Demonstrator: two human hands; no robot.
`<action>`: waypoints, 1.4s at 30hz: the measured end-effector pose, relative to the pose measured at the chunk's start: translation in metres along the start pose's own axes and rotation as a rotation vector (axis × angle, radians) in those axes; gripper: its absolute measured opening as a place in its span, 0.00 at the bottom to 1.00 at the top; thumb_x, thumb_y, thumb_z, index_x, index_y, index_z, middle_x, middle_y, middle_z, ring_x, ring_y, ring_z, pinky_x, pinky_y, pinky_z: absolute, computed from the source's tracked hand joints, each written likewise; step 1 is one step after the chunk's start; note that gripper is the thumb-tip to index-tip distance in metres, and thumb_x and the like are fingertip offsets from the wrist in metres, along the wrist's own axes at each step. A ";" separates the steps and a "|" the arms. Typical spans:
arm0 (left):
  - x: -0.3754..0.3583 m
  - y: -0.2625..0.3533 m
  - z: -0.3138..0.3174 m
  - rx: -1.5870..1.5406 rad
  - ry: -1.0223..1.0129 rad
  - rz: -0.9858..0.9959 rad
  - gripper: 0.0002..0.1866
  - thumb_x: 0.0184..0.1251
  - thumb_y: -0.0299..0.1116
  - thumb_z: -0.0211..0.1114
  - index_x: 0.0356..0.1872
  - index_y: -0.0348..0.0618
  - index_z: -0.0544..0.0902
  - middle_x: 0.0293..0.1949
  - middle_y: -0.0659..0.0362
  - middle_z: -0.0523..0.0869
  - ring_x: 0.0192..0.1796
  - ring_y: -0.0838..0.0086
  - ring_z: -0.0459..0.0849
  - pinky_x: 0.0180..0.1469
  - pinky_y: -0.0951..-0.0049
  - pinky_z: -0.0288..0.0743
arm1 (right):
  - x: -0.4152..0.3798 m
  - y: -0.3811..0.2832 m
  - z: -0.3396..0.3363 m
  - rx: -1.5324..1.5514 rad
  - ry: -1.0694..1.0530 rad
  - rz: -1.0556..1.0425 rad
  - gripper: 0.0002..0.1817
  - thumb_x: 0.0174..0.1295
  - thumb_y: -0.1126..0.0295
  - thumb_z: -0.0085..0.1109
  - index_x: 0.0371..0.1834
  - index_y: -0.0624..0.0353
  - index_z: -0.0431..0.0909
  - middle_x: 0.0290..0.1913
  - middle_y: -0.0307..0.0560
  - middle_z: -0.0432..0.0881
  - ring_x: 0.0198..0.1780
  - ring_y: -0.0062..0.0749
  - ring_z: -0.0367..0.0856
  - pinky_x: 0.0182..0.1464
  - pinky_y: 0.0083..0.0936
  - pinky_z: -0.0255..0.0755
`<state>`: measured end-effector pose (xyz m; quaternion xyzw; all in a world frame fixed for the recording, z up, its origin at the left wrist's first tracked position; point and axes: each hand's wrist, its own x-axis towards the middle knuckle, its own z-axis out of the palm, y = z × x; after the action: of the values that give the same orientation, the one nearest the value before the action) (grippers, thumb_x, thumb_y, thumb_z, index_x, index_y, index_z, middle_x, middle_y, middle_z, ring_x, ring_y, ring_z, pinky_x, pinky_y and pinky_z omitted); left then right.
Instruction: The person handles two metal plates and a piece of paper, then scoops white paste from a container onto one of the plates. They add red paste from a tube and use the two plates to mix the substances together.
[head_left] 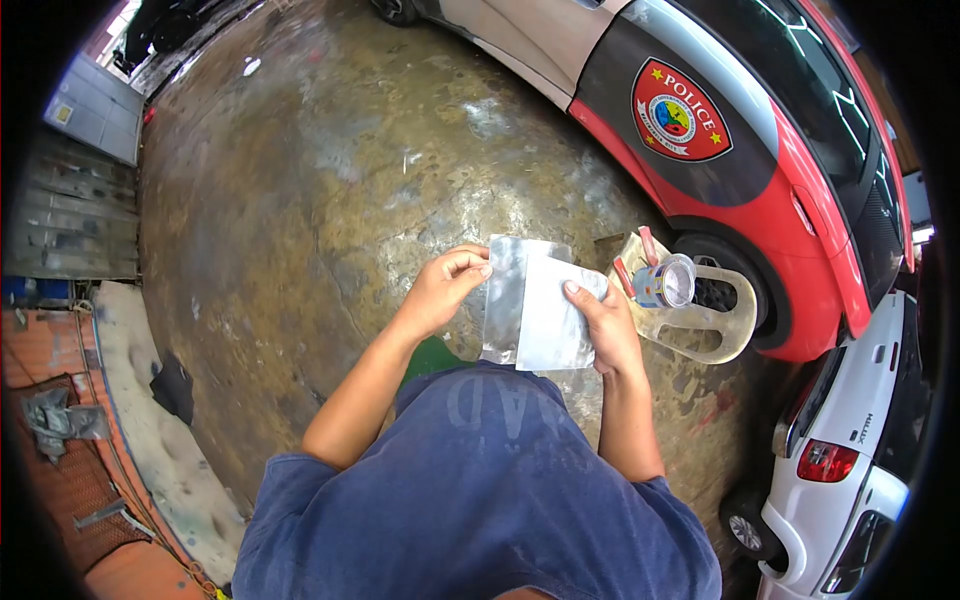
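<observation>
In front of my body, my left hand [443,292] pinches the left edge of a clear plastic sheet [504,305] between thumb and fingertips. A whitish, glossy rectangular sheet [552,325] overlaps it on the right. My right hand [612,325] grips that whitish sheet at its right edge, thumb on top and fingers hidden underneath. Just beyond my right hand stands a pale plastic stool [735,335]. It bears a can [668,283] with a clear rim, and red-handled tools [648,246] lie beside it.
A red, silver and dark car [800,230] with a police emblem stands at the right. Behind it is a white pickup [840,450]. At the left are metal panels [75,215], an orange surface [50,350] and a pale slab [150,400]. The concrete floor [300,150] is stained.
</observation>
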<state>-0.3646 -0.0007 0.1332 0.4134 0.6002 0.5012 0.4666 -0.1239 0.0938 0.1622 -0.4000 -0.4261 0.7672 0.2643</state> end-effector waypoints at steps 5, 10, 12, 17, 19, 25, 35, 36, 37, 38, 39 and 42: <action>-0.005 0.009 -0.002 0.090 0.156 0.144 0.08 0.72 0.27 0.61 0.44 0.36 0.86 0.61 0.53 0.81 0.60 0.73 0.78 0.59 0.72 0.72 | 0.000 -0.005 -0.002 -0.006 0.082 -0.070 0.16 0.68 0.68 0.65 0.53 0.67 0.80 0.45 0.46 0.88 0.42 0.26 0.87 0.47 0.26 0.80; -0.008 0.003 -0.015 0.129 0.253 0.096 0.08 0.72 0.24 0.58 0.45 0.37 0.84 0.47 0.57 0.85 0.51 0.75 0.81 0.54 0.73 0.74 | -0.003 -0.004 0.002 0.055 0.130 -0.099 0.17 0.69 0.67 0.64 0.55 0.67 0.79 0.46 0.46 0.88 0.44 0.27 0.87 0.50 0.27 0.80; -0.012 -0.013 -0.026 0.099 0.242 -0.017 0.08 0.72 0.25 0.59 0.49 0.38 0.82 0.42 0.58 0.84 0.48 0.76 0.81 0.51 0.74 0.74 | -0.004 -0.003 0.008 0.139 0.150 -0.115 0.18 0.70 0.67 0.63 0.56 0.67 0.79 0.48 0.46 0.87 0.46 0.29 0.87 0.52 0.28 0.80; -0.033 -0.042 0.001 0.195 0.282 0.018 0.21 0.71 0.33 0.66 0.61 0.38 0.74 0.52 0.56 0.82 0.51 0.76 0.81 0.52 0.72 0.75 | 0.004 0.002 0.013 0.457 0.044 -0.121 0.19 0.72 0.69 0.56 0.63 0.64 0.74 0.54 0.48 0.85 0.52 0.34 0.86 0.58 0.34 0.81; -0.045 -0.032 0.013 0.009 0.056 -0.074 0.24 0.70 0.32 0.67 0.63 0.35 0.74 0.59 0.54 0.79 0.54 0.72 0.82 0.55 0.69 0.76 | 0.006 0.002 0.023 0.560 -0.005 -0.122 0.20 0.72 0.69 0.55 0.65 0.64 0.73 0.56 0.49 0.84 0.55 0.36 0.85 0.60 0.35 0.79; -0.043 -0.016 0.041 -0.538 -0.030 -0.013 0.29 0.70 0.31 0.66 0.69 0.32 0.70 0.63 0.52 0.80 0.61 0.67 0.81 0.63 0.65 0.74 | 0.007 0.019 0.078 0.718 -0.066 -0.042 0.16 0.73 0.73 0.54 0.62 0.64 0.73 0.58 0.49 0.82 0.58 0.37 0.83 0.61 0.37 0.80; -0.052 0.010 0.003 -0.529 0.014 0.038 0.44 0.64 0.20 0.59 0.82 0.46 0.53 0.70 0.56 0.73 0.67 0.70 0.75 0.71 0.67 0.67 | 0.026 -0.006 0.030 -0.339 0.259 -0.619 0.15 0.70 0.73 0.59 0.58 0.63 0.77 0.54 0.50 0.83 0.52 0.38 0.83 0.56 0.34 0.76; -0.048 0.016 0.008 -0.512 0.035 0.008 0.42 0.67 0.22 0.59 0.82 0.46 0.53 0.70 0.57 0.73 0.67 0.70 0.74 0.72 0.67 0.65 | 0.012 -0.009 0.047 -0.805 0.114 -0.990 0.17 0.64 0.78 0.62 0.56 0.64 0.80 0.52 0.52 0.83 0.50 0.39 0.83 0.55 0.36 0.75; -0.044 0.023 0.012 -0.495 0.057 -0.022 0.41 0.69 0.25 0.60 0.82 0.46 0.53 0.70 0.57 0.73 0.68 0.71 0.73 0.73 0.67 0.64 | -0.005 -0.006 0.067 -0.854 -0.150 -1.075 0.22 0.55 0.81 0.64 0.57 0.64 0.81 0.56 0.56 0.82 0.56 0.44 0.82 0.60 0.43 0.74; -0.040 0.027 0.013 -0.477 0.078 -0.052 0.40 0.71 0.27 0.61 0.82 0.46 0.53 0.70 0.58 0.73 0.68 0.71 0.72 0.75 0.68 0.62 | -0.024 -0.011 0.089 -0.908 -0.304 -1.155 0.25 0.52 0.81 0.65 0.57 0.64 0.81 0.58 0.56 0.82 0.59 0.46 0.82 0.64 0.45 0.73; -0.026 -0.018 0.005 -0.566 0.029 0.156 0.38 0.77 0.36 0.59 0.82 0.45 0.52 0.72 0.58 0.70 0.71 0.71 0.70 0.77 0.67 0.59 | -0.038 -0.013 0.104 -0.959 -0.461 -1.231 0.27 0.50 0.82 0.66 0.57 0.64 0.81 0.60 0.57 0.81 0.62 0.48 0.81 0.67 0.47 0.72; -0.030 -0.016 0.012 0.008 0.025 0.308 0.40 0.69 0.28 0.62 0.80 0.40 0.54 0.76 0.55 0.65 0.76 0.67 0.65 0.79 0.64 0.56 | -0.005 0.008 0.096 -0.848 -0.291 -1.249 0.34 0.43 0.83 0.66 0.61 0.60 0.80 0.63 0.55 0.82 0.65 0.48 0.80 0.70 0.42 0.71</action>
<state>-0.3465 -0.0294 0.1206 0.4961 0.5373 0.5698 0.3749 -0.2027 0.0435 0.1877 -0.0473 -0.8612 0.2913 0.4139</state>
